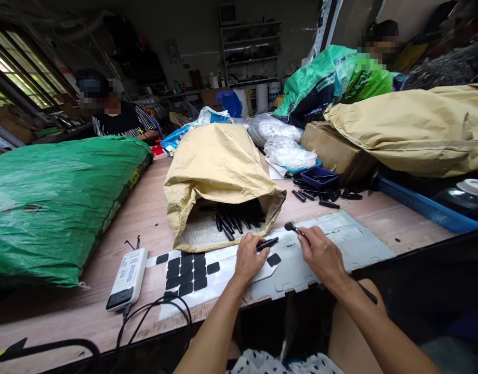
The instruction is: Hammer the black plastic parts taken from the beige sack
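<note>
Polka-dot cloth (281, 362) sits closest to the cam, below the counter (145, 228) edge. From my end, L hand (250, 253) has a black tube (269, 243) pinched btwn thumb & fingers, on the near side of the open sack (219, 166). Long axis runs L–R, angled slightly away, free end toward R hand (321, 253). R fingers pinch a knob-ended black piece (289, 227), knob pointing L & a bit farther out; I see a gap btwn knob & tube tip.
</note>
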Motion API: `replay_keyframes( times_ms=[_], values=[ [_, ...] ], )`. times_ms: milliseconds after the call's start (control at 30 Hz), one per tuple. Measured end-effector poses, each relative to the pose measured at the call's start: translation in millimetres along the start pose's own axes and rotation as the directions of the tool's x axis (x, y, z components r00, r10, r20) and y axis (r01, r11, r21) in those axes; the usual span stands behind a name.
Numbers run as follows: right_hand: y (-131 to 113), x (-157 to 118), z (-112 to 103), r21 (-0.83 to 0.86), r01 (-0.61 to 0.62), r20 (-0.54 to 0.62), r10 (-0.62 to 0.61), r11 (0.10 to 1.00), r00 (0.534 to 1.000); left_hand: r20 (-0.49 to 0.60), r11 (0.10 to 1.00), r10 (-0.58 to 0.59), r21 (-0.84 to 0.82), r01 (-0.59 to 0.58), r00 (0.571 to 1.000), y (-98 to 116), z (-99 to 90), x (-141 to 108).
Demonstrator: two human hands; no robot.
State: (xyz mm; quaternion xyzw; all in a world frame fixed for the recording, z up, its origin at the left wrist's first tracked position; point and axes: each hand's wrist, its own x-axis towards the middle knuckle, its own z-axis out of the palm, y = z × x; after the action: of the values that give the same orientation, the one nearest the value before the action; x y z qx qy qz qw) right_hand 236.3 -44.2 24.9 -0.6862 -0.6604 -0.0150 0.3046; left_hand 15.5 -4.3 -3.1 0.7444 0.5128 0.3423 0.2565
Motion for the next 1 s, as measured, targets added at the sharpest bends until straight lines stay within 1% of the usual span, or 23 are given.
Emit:
replay_keyframes(
  times_ms=[67, 167, 300, 433, 500, 533, 567, 600, 633, 667, 700, 733, 767, 800, 833, 867, 900, 933, 967, 1000],
  values=[
    [17.3, 12.4, 2.0, -0.116, -0.065, 0.013, 0.066, 0.991, 0.998, -0.004, 1.0, 0.005, 0.015, -0.005, 1.0, 0.4, 0.2, -0.6],
    [31.8, 25.8, 14.6, -0.222, -0.079, 0.08, 0.099, 0.972, 0.992, 0.008, 1.0, 0.0, 0.03, -0.001, 1.0, 1.2, -0.4, -2.0],
    [30.6, 29.6, 30.9, -0.328, -0.028, 0.053, 0.049, 0.944, 0.997, 0.024, 0.999, 0.015, 0.05, -0.017, 1.0, -1.7, 0.2, -1.5],
    [24.6, 29.0, 32.6, -0.343, -0.028, 0.049, 0.048, 0.939, 0.998, 0.018, 0.998, 0.016, 0.056, -0.017, 1.0, -1.7, -0.4, 3.2],
    [23.4, 29.6, 30.8, -0.341, -0.033, 0.062, 0.057, 0.94, 0.996, -0.016, 1.0, 0.018, 0.003, -0.018, 1.0, 8.2, -5.9, 0.1],
    [23.2, 29.8, 29.9, -0.34, -0.035, 0.067, 0.061, 0.94, 0.996, -0.047, 0.999, 0.024, -0.035, -0.025, 0.999, 16.7, -10.4, -5.1],
    [23.2, 30.0, 29.2, -0.339, -0.035, 0.069, 0.062, 0.94, 0.996, -0.073, 0.996, 0.033, -0.077, -0.039, 0.997, 27.3, -15.7, -13.5],
    [23.2, 30.1, 28.7, -0.338, -0.033, 0.071, 0.061, 0.94, 0.996, -0.074, 0.99, 0.05, -0.126, -0.059, 0.996, 39.3, -21.2, -25.1],
    [23.2, 30.1, 28.5, -0.339, -0.031, 0.071, 0.058, 0.94, 0.996, -0.028, 0.98, 0.083, -0.182, -0.086, 0.996, 51.5, -26.0, -39.6],
    [23.2, 29.9, 28.4, -0.342, -0.029, 0.068, 0.056, 0.939, 0.996, 0.072, 0.963, 0.132, -0.246, -0.111, 0.989, 62.5, -29.1, -56.6],
    [23.2, 29.7, 28.5, -0.344, -0.027, 0.067, 0.053, 0.938, 0.996, 0.222, 0.94, 0.197, -0.32, -0.119, 0.955, 70.8, -29.6, -75.1],
    [23.1, 29.5, 28.7, -0.347, -0.026, 0.065, 0.051, 0.938, 0.997, 0.388, 0.917, 0.26, -0.387, -0.1, 0.884, 75.2, -27.0, -94.1],
    [23.0, 29.4, 28.9, -0.348, -0.027, 0.063, 0.052, 0.937, 0.997, 0.527, 0.905, 0.277, -0.423, -0.035, 0.803, 74.7, -21.0, -112.6],
    [22.9, 29.3, 29.1, -0.349, -0.03, 0.063, 0.055, 0.937, 0.997, 0.625, 0.902, 0.238, -0.426, 0.069, 0.744, 68.9, -11.7, -129.6],
    [22.9, 29.3, 29.2, -0.349, -0.031, 0.065, 0.057, 0.936, 0.996, 0.685, 0.896, 0.138, -0.394, 0.205, 0.715, 58.2, 0.2, -144.3],
    [22.8, 29.4, 29.3, -0.349, -0.031, 0.069, 0.059, 0.937, 0.996, 0.711, 0.873, -0.024, -0.327, 0.361, 0.703, 43.7, 13.9, -156.3],
    [22.7, 29.6, 29.3, -0.349, -0.031, 0.074, 0.061, 0.937, 0.995, 0.698, 0.818, -0.214, -0.254, 0.516, 0.684, 26.8, 28.2, -165.2],
    [22.6, 29.9, 29.2, -0.35, -0.032, 0.078, 0.064, 0.936, 0.995, 0.655, 0.741, -0.397, -0.183, 0.646, 0.642, 9.1, 42.0, -170.9],
    [22.5, 30.2, 29.1, -0.352, -0.033, 0.081, 0.066, 0.936, 0.995, 0.595, 0.665, -0.546, -0.12, 0.738, 0.589, -7.9, 54.5, -173.6],
    [22.4, 30.4, 28.9, -0.353, -0.033, 0.083, 0.067, 0.935, 0.994, 0.552, 0.616, -0.62, -0.098, 0.782, 0.557, -22.8, 65.0, -173.7]
  ],
)
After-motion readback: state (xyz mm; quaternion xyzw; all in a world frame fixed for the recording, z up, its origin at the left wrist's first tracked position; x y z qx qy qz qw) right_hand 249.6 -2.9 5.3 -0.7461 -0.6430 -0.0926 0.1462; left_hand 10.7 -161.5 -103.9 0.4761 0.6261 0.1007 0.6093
